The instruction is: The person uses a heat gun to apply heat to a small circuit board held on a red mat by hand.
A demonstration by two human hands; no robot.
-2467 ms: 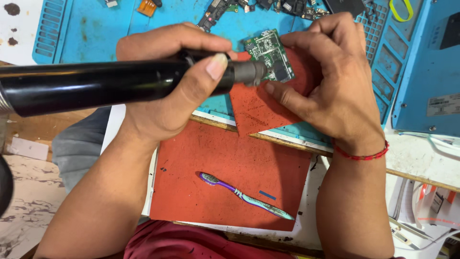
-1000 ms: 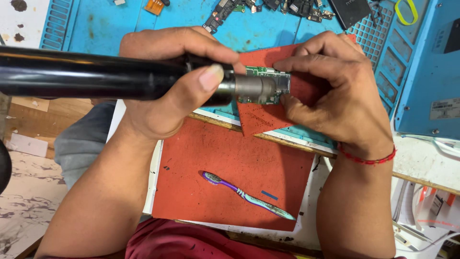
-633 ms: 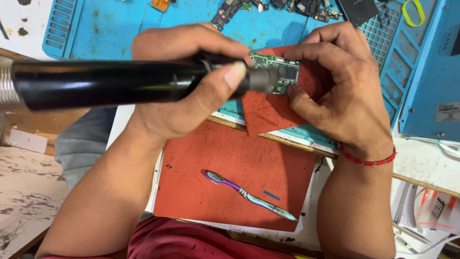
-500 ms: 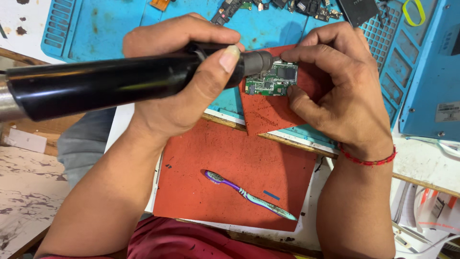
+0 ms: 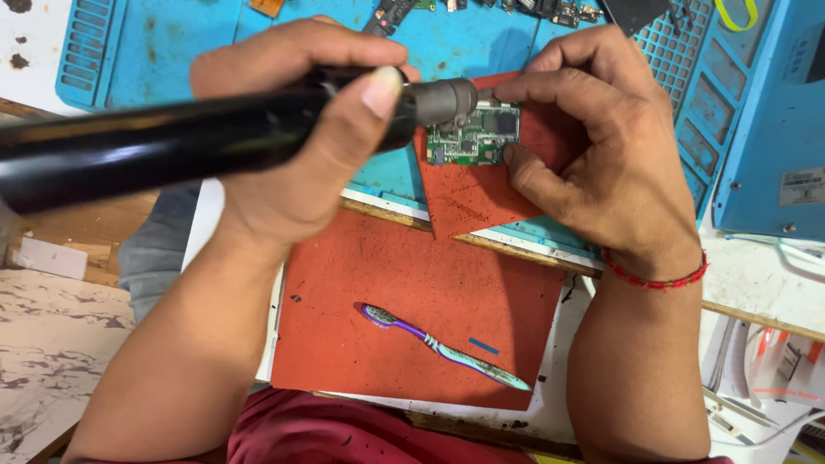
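L hand (image 5: 292, 146) wrapped tight round black hot-air wand (image 5: 172, 142), grey nozzle (image 5: 443, 101) just above top-left corner of green circuit board (image 5: 474, 136). R hand (image 5: 593, 146): fingers pinched on board's right edge, pinning it flat on small red pad (image 5: 468, 202), over blue mat (image 5: 172, 51) on bench. Step, as judged: heating a component. Next calls for steady nozzle, board held firm. Purple toothbrush (image 5: 443, 346) lies apart on big red mat (image 5: 361, 292).

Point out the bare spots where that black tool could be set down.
Free: the red mat between the left hand and the toothbrush, and the blue mat above that hand. Crowded: around the circuit board, and the parts along the top edge.
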